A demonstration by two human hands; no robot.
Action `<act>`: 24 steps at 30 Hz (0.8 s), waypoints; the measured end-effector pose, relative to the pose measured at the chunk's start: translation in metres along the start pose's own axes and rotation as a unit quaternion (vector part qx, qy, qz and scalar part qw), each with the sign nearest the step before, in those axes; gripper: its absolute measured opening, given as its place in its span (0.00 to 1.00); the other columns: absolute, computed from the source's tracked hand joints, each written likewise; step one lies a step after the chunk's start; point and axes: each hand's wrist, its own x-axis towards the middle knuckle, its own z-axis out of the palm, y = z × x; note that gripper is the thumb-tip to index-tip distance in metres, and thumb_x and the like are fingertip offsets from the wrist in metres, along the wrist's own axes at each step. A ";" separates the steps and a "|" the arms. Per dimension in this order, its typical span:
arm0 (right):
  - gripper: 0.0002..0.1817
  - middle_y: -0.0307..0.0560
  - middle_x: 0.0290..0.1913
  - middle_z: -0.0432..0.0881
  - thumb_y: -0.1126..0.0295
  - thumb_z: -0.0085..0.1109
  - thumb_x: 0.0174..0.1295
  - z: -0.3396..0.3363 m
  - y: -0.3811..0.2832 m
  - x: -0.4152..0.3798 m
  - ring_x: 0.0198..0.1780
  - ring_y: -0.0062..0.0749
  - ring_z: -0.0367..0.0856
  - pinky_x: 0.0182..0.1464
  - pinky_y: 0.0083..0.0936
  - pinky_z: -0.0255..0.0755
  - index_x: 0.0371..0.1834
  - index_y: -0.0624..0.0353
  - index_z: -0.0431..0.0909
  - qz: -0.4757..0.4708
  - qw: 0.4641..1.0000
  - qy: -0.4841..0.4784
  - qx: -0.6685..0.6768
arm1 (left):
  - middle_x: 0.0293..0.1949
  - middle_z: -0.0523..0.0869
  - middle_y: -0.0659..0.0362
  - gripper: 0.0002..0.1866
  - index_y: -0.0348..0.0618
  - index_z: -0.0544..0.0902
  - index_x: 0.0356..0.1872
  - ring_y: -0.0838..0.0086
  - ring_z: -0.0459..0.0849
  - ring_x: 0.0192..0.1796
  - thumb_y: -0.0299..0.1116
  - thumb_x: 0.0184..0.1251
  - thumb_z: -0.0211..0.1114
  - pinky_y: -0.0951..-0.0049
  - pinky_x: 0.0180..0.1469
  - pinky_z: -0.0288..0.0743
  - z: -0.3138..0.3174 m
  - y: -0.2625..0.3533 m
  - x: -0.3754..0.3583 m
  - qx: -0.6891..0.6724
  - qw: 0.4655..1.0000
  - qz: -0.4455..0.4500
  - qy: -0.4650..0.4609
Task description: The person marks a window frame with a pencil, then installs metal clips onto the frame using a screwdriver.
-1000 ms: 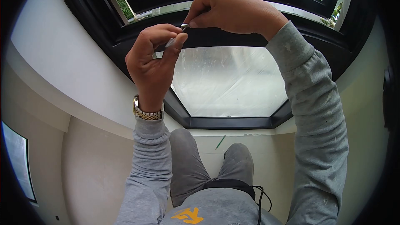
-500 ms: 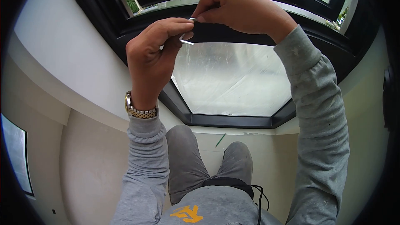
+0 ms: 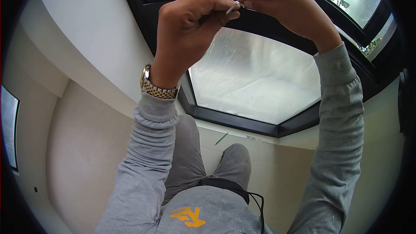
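My left hand (image 3: 188,32) is closed, its thumb and fingers pinching a thin silver hex key (image 3: 232,8) that juts from the fingertips. Facing it, my right hand (image 3: 297,11) pinches a small shiny metal piece (image 3: 242,5) with thumb and forefinger. The fingertips of both hands nearly meet, and the fingers partly hide what lies between them. Both hands are raised before the black window frame (image 3: 277,32), above its lower glass pane (image 3: 260,78).
An opened black sash (image 3: 366,32) tilts outward at the upper right. White wall (image 3: 91,30) runs along the left. A thin green stick (image 3: 221,138) lies on the floor beyond my knees, near the wall below the window.
The view has turned, so hands and window sit differently in it. The hex key has swung round in my left fingers. Both hands keep their pinch close together.
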 end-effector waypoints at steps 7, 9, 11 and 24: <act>0.12 0.50 0.42 0.91 0.67 0.63 0.68 0.006 0.034 0.021 0.44 0.36 0.88 0.53 0.33 0.80 0.48 0.60 0.90 -0.121 0.992 -0.004 -0.037 | 0.46 0.92 0.51 0.10 0.35 0.87 0.49 0.68 0.92 0.51 0.18 0.68 0.69 0.71 0.58 0.88 -0.003 -0.006 0.004 -0.011 1.000 0.011 -0.022; 0.12 0.51 0.43 0.91 0.68 0.63 0.67 0.005 0.021 0.017 0.44 0.38 0.88 0.55 0.33 0.80 0.49 0.58 0.91 -0.043 0.996 0.011 -0.073 | 0.47 0.92 0.51 0.11 0.35 0.87 0.51 0.67 0.92 0.52 0.18 0.71 0.66 0.69 0.56 0.89 -0.006 -0.008 0.005 -0.005 0.998 0.046 -0.045; 0.13 0.52 0.44 0.91 0.67 0.64 0.67 0.009 0.025 0.018 0.45 0.38 0.88 0.57 0.33 0.80 0.50 0.57 0.91 -0.170 0.980 0.009 -0.103 | 0.44 0.92 0.54 0.08 0.40 0.90 0.42 0.75 0.89 0.45 0.17 0.66 0.71 0.78 0.47 0.85 0.007 0.004 0.007 -0.091 0.992 -0.085 0.014; 0.13 0.50 0.43 0.91 0.65 0.65 0.67 0.008 0.016 0.002 0.45 0.37 0.88 0.57 0.32 0.79 0.50 0.54 0.91 -0.080 0.990 0.051 -0.105 | 0.39 0.91 0.53 0.05 0.35 0.89 0.39 0.72 0.90 0.40 0.16 0.67 0.69 0.73 0.42 0.85 0.021 0.006 0.006 0.027 0.997 0.025 0.061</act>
